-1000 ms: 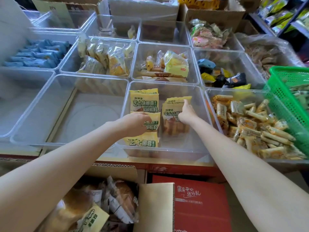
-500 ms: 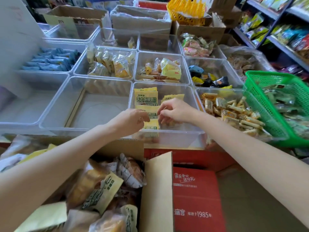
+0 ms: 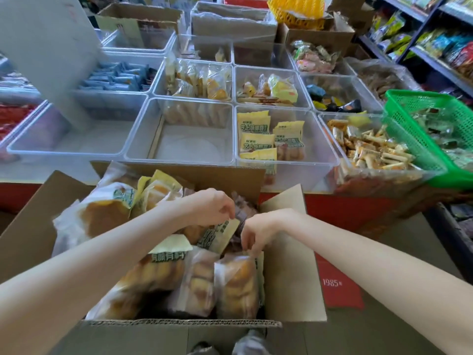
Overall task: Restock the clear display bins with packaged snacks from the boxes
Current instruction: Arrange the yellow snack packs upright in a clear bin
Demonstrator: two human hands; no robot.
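Inside cardboard box (image 3: 286,265), bread packets (image 3: 235,285), both hands

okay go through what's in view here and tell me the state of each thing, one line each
Cardboard box: flaps open, full of packets.
Left hand: in the box, fingers pinching a yellow-topped packet.
Right hand: in the box, fingers gripping the top of a bread packet.
Front middle bin: partly filled with yellow packets.
Bin left of it: no packets.
Green basket: tilted, holding snacks.
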